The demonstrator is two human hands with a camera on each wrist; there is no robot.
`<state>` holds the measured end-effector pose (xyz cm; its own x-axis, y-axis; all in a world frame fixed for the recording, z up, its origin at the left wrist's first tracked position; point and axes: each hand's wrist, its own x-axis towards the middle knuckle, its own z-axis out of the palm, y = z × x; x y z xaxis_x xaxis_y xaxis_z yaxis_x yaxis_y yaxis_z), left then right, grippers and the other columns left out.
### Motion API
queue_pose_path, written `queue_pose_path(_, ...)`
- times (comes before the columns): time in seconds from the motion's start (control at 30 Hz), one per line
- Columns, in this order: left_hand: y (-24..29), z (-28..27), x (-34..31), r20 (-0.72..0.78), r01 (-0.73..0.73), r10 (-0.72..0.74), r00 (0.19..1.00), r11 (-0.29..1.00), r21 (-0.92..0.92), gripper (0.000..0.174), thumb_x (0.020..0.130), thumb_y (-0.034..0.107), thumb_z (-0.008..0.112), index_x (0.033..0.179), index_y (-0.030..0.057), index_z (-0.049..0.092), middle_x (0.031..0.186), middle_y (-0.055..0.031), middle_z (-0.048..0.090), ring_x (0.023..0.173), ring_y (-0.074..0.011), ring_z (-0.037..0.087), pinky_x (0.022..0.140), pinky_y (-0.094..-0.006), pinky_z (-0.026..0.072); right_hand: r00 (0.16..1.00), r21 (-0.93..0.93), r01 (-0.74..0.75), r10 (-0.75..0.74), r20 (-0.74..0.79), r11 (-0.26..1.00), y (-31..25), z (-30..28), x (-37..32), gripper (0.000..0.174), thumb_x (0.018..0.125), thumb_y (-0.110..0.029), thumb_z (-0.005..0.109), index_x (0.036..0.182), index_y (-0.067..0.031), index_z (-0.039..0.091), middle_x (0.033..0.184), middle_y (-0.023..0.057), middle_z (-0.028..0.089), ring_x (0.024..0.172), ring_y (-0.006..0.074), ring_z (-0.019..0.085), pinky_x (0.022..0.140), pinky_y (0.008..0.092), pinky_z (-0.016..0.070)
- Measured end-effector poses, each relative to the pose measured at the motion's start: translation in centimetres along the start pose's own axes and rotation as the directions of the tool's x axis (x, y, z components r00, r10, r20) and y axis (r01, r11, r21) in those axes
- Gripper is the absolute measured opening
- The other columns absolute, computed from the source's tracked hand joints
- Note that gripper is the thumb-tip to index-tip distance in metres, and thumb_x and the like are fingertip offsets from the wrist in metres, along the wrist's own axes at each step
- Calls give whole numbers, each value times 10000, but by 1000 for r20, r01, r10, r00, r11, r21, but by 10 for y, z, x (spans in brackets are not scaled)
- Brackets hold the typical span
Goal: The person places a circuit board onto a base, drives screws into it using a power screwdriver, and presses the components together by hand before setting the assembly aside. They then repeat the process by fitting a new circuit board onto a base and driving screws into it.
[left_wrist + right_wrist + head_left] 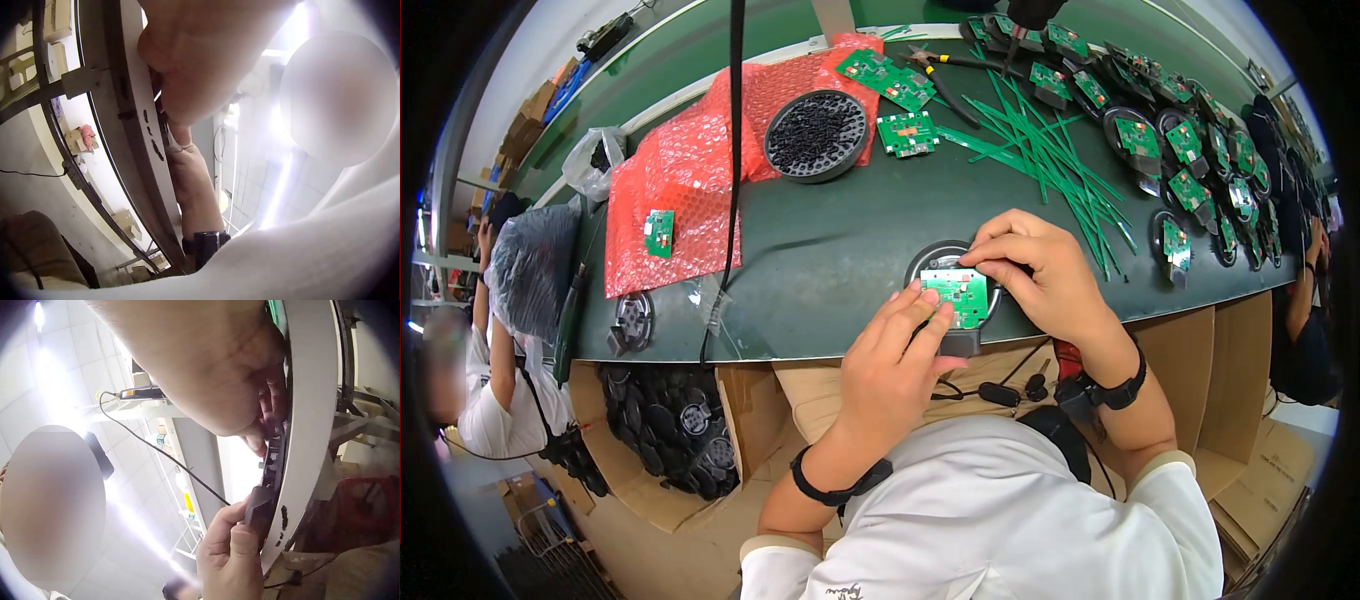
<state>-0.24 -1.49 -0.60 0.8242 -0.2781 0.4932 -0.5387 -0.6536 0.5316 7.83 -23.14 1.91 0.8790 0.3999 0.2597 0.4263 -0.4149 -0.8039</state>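
In the head view, the left hand [895, 365] comes up from the lower middle of the frame, its fingers slanting towards the upper right and their tips on the left side of a green circuit board [960, 297]. Its thumb reaches across to the dark block [960, 344] at the board's lower edge. The right hand [1040, 270] arches in from the right, wrist bent, thumb and forefinger brought together by the board's upper right corner; whether they pinch the board or some small part there, I cannot tell. The board lies in a round black housing [943, 256], just right of the frame's centre, near the front edge of the green bench [820, 300].

The right wrist view adds what the head view hides: low in the frame, the left hand grips the dark block between thumb and curled fingers, and the housing appears side-on along the bench's pale edge [312, 412]. A tool on a black cord [140, 392] also shows at upper left.

In the left wrist view, the near hand covers the work, while the other arm wears a black wristband [209, 244] at lower centre.

Only the head view takes in the loose green strips [1040, 150] at upper right and the round dish of black pieces [817, 135] at upper centre.
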Motion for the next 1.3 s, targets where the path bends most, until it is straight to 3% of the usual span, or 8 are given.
queue_pose_path(0.13,1,0,1,-10,-8,8,1000,1000,0,575,709,300,858,1206,38,736,1228,-150,700,1187,-385,681,1002,-469,581,1000,18,9,-9,12,1000,1,0,-1,207,877,81,710,1036,-24,790,1020,80,696,879,204,680,749,308,536)
queue_pose_path(0.87,4,-3,1,1,12,-12,1000,1000,-15,570,720,255,861,1219,14,729,1244,-151,679,1211,-379,658,1023,-477,568,997,-3,78,-78,7,997,4,2,-4,264,857,111,683,1046,-38,793,1040,91,685,915,229,684,777,323,540)
queue_pose_path(0.93,4,-3,3,-14,-5,5,1000,1000,-5,551,732,263,859,1205,9,734,1218,-159,682,1182,-386,673,992,-469,577,995,-4,96,-96,-24,995,5,2,-4,249,853,67,685,1035,-64,795,1017,97,692,902,277,694,763,360,545)
queue_pose_path(1.07,6,0,2,-40,-5,5,999,1000,1,529,743,247,870,1194,5,735,1216,-177,678,1146,-388,685,940,-451,585,992,1,118,-118,-44,993,6,1,-4,244,858,72,681,1036,-53,792,1012,102,696,906,274,693,772,352,546)
queue_pose_path(1.23,12,-3,15,-17,3,-3,1000,1000,5,524,758,191,891,1224,20,722,1293,-191,643,1116,-375,676,891,-425,580,975,90,96,-76,-207,991,6,0,-5,236,879,95,669,1036,-37,786,1010,115,710,906,250,701,785,337,550)
queue_pose_path(1.3,13,-5,20,18,82,-82,996,997,-14,529,756,195,902,1230,42,725,1304,-185,639,1099,-371,677,885,-429,578,969,122,81,-50,-240,989,4,-1,-6,256,864,118,651,1043,-12,778,1027,130,711,937,248,694,812,326,543)
